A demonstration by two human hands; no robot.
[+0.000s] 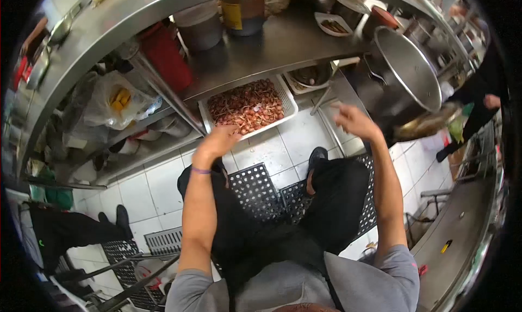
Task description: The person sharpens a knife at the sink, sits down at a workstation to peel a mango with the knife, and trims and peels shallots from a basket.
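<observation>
A white plastic basket (294, 106) full of small reddish shallots (247, 105) sits low, under the steel shelf in front of me. My left hand (219, 141) is at the basket's near left edge, its fingers stretched toward the shallots; I cannot tell whether they touch the rim. My right hand (357, 121) hovers to the right of the basket, beside a steel table leg, with its fingers apart and nothing visible in them. Behind the basket's right end, a light tray (296, 86) holds a metal bowl (311, 77).
A large steel pot (408, 67) stands close to my right arm. Buckets (198, 26) and a dish of food (333, 25) rest on the shelf. Black perforated mats (255, 192) lie on white tiles. Other people's legs (81, 230) show at left and right.
</observation>
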